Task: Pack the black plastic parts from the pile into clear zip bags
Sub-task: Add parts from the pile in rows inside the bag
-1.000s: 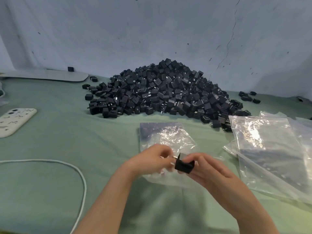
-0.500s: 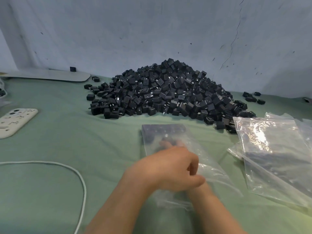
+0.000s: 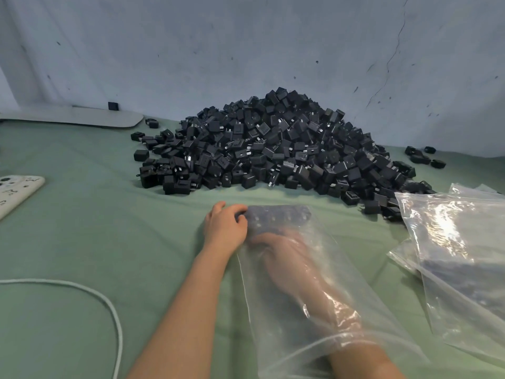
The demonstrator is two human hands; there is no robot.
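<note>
So the clear zip bag (image 3: 314, 283) lies flat on the green-covered counter (image 3: 82, 242), mouth toward the person and closed end pointing at the big pile (image 3: 273, 149) of black plastic parts by the wall. The right hand (image 3: 273, 246) is shoved all the way inside the bag, forearm and all, with the plastic draped over the arm. It sits just short of a row of black parts (image 3: 278, 217) lined up along the bag's far end. Honestly can't tell through the shiny plastic whether those fingers are holding anything or just lying there. The left hand (image 3: 225, 228) is outside the bag, at its far left corner, fingers curled and gripping that corner right beside the row of parts. The two hands are pretty much next to each other, with only the bag wall between them. Off to the right there's a loose stack of more clear bags (image 3: 451, 242), its far edge touching the foot of the pile. On the left, a white cable (image 3: 109, 305) loops across the cloth.
</note>
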